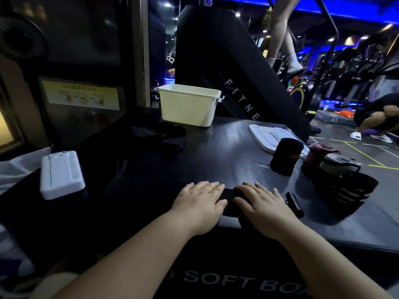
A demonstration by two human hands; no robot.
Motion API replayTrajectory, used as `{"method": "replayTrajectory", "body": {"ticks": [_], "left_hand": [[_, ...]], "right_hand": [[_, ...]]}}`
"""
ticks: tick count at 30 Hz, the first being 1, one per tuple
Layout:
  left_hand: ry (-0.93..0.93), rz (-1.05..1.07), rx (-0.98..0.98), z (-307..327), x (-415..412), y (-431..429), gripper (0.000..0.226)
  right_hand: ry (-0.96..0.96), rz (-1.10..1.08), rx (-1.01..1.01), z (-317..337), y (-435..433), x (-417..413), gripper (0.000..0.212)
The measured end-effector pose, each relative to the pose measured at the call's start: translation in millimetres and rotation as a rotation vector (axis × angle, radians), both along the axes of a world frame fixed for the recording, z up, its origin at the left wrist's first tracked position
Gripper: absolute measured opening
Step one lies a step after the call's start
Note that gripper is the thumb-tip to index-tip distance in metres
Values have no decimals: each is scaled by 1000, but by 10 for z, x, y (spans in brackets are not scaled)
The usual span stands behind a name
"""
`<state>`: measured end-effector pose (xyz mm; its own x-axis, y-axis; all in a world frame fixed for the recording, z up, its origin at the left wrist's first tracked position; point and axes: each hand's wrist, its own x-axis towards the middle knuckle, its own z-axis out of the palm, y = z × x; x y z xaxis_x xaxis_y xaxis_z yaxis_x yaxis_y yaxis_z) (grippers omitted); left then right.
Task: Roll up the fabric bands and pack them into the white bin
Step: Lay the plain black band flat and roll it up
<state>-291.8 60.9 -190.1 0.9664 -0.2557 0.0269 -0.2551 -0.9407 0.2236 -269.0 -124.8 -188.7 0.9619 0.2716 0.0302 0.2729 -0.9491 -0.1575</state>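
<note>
In a dim gym lit blue, a black padded soft box top (216, 147) serves as the table, its near edge just under the wrists and bare surface ahead of the fingers. The left hand (199, 205) and right hand (262, 205) lie flat, fingers spread, pressing one black fabric band (230, 200) between them. One white plastic bin (187, 104) stands far ahead of the left hand; four rolled bands (286, 156) cluster right of the right hand.

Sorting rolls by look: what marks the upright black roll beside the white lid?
A thin yellow-orange stripe on the black roll, head view.
</note>
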Motion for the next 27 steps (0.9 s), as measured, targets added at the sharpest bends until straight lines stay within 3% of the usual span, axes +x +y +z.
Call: {"method": "replayTrajectory", "body": {"ticks": [7,12,17,21,27], "left_hand": [[61,129,4,6,-79,551,53],[53,158,2,-17,-126,723,54],[46,156,9,-15,-129,714,54],[43,165,10,-12,-153,773,54],[35,231,4,-33,-239,1031,52]], "right_hand": [[48,9,-34,56,-27,-40,54],[47,-7,-18,132,91,-2,47],[-38,228,61,139,461,4,50],[56,254,-71,57,523,-25,79],[92,224,-95,136,597,-18,56]]}}
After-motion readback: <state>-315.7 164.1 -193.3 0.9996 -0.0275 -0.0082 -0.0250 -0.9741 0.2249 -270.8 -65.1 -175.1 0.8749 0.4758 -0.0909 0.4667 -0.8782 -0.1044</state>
